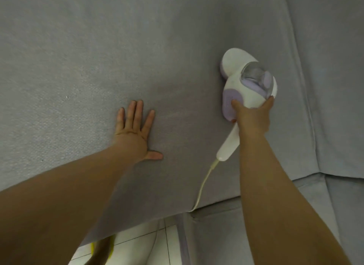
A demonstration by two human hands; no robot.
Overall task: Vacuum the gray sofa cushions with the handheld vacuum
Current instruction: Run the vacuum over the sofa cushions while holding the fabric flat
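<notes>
A white and lilac handheld vacuum (236, 67) lies head-down on the wide gray sofa cushion (98, 57), right of centre. My right hand (253, 117) grips the vacuum's body near the handle, thumb on the lilac panel. A clear dust cup shows on top of the vacuum. Its pale cord (202, 186) trails from the handle end down over the cushion's front edge. My left hand (136, 132) rests flat on the cushion, fingers spread, well left of the vacuum.
A second gray cushion (334, 87) joins along a seam at the right. The sofa's front edge runs across the bottom, with white floor tiles (149, 245) and a yellow item (110, 247) below it.
</notes>
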